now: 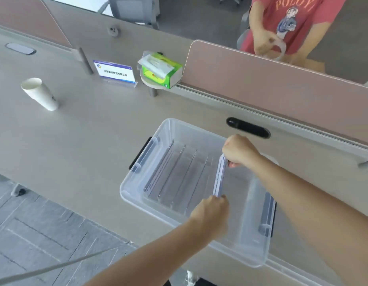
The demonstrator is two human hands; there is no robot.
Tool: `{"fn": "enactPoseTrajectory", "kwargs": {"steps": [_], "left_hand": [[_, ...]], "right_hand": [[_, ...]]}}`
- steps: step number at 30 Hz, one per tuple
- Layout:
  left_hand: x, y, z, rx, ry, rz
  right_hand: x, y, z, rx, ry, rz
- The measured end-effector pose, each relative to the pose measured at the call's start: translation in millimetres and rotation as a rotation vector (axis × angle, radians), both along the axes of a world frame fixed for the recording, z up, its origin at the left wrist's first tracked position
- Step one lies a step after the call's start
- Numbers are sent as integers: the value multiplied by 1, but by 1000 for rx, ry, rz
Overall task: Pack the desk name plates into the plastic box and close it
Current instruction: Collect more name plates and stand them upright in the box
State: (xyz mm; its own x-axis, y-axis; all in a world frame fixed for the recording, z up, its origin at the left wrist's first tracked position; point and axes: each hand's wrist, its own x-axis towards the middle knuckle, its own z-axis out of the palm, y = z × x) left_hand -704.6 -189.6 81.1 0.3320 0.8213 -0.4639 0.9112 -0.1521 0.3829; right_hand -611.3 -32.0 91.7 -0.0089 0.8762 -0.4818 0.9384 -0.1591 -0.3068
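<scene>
Just above a clear plastic box [129, 195] on a pale desk [86, 131], a person holds one desk name plate [219, 176] edge-on by its two short ends. The left hand [212, 209] pinches the near end with curled fingers. The right hand [238, 151] is closed round the far end, knuckles up. The plate hangs within the box's opening, toward the middle, just beside a row of clear plates [176, 172] already standing on edge in the left half.

My judgement on handling: the plate looks like thin acrylic with a printed card inside, so it should be light and stiff. It is also smooth, apt to slip, and likely to scratch if knocked against its neighbours. Holding it by the ends keeps fingers off the faces and lets it go straight down into the free gap.

One more name plate [115, 73], with a blue and white card, stands well apart at the back of the desk, near a green tissue pack [162, 73]. A white paper cup [39, 93] stands to the left.

Some things are hard to make out. The packed plates are see-through, so their count is uncertain. I cannot tell whether the held plate touches the box floor. No lid shows. Most fingertips are hidden. A second person in a red shirt [292, 17], beyond the partition [261, 79], is cut off at the top.
</scene>
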Motion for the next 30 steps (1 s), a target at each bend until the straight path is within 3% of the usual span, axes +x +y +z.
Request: {"fn": "enactPoseTrajectory", "kwargs": {"steps": [9,30], "left_hand": [[19,4,-31,-182,72,160],[25,12,-68,-158,181,386]], "right_hand": [[10,-1,-52,-81,-114,100],[24,21,-102,-116,293,-19]]}}
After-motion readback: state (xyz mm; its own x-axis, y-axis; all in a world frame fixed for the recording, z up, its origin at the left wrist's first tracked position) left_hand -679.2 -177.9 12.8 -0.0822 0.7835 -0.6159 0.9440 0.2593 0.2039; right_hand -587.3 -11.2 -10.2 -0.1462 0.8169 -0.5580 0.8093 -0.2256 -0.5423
